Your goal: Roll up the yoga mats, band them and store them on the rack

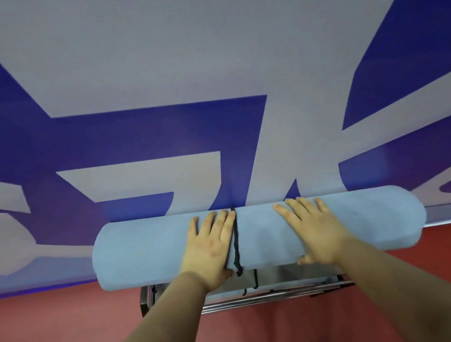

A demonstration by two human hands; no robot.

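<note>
Banded mat roll (360, 217) crosswise, ends left-right

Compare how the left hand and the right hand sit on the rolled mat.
The left hand lies against the dark band; the right hand lies apart from it. The left hand's fingers are closer together, the right hand's more spread. Both rest flat, fingers straight, on the blue mat.

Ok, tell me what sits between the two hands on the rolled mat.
In the head view, the dark band wraps the light blue rolled mat beside the left hand; bare mat runs from there to the right hand.
</note>
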